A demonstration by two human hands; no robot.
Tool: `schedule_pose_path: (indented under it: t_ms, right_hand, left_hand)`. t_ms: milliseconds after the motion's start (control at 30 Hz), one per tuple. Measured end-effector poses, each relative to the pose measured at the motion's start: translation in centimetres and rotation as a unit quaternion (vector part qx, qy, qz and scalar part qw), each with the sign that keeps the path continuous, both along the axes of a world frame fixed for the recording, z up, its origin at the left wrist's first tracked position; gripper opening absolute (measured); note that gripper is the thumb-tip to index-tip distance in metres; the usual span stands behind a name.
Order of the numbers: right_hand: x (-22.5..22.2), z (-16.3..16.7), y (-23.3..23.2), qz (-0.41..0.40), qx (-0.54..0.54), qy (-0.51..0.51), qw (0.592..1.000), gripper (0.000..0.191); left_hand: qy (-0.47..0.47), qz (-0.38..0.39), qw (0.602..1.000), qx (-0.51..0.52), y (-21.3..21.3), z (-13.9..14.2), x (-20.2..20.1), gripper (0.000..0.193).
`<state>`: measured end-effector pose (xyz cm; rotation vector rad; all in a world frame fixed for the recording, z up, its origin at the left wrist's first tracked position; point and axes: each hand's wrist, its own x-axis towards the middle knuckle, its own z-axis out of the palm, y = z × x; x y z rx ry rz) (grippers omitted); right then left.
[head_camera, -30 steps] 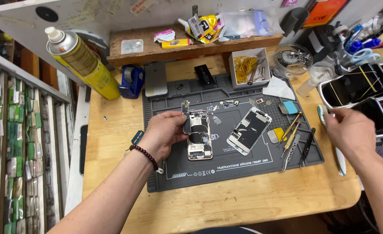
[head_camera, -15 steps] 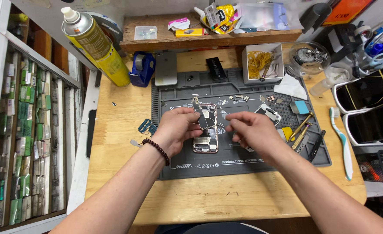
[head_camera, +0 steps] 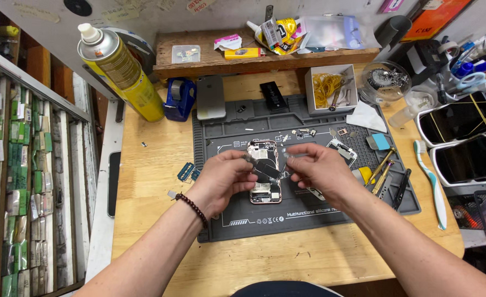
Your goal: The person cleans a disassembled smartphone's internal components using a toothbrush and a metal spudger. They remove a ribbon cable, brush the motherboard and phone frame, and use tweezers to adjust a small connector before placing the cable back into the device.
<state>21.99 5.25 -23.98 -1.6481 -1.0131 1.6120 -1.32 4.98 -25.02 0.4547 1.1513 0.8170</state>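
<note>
An opened phone body [head_camera: 265, 193] with a pink rim lies on the grey silicone work mat [head_camera: 309, 220]. My left hand [head_camera: 224, 181] and my right hand [head_camera: 317, 170] meet just above it. Both pinch a small black part [head_camera: 266, 169] with thin flex strips, held over the phone's upper half. A dark bead bracelet [head_camera: 192, 207] sits on my left wrist. A second phone piece [head_camera: 342, 149] lies on the mat behind my right hand, mostly hidden by it.
A yellow spray can [head_camera: 125, 74], blue tape dispenser [head_camera: 178, 98], grey phone [head_camera: 210, 98] and white box of rubber bands [head_camera: 331, 88] stand at the back. Screwdrivers [head_camera: 383, 165] and a toothbrush [head_camera: 432, 181] lie right, by stacked phones [head_camera: 463, 137]. Parts drawers [head_camera: 23, 181] fill the left.
My right hand came in from the right side near the toothbrush to the mat's middle and joined my left hand on the small black part above the opened phone.
</note>
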Motion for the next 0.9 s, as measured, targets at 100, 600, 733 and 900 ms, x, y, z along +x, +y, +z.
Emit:
schedule_pose_path:
  t_ms: [100,600,733,900]
  right_hand:
    - [-1.2,0.1,-0.5,-0.045,-0.018,-0.031,0.998,0.025]
    - [-4.2,-1.6,-2.5,-0.065,-0.051,0.111,0.990,0.017]
    - [-3.4,-2.2,-2.0,-0.085,-0.067,0.027,0.994,0.017]
    - [-3.0,-2.4,-1.7,-0.065,-0.066,-0.056,0.994,0.017]
  left_hand:
    - [-0.022,0.022,0.999,-0.042,-0.6,-0.9,-0.1,0.016]
    - [-0.178,0.065,0.971,-0.146,-2.6,-1.9,3.0,0.015]
    - [0.014,0.007,0.996,-0.086,-2.5,-0.7,3.0,0.025]
    - [0.218,0.017,0.973,0.080,0.1,-0.6,2.4,0.025]
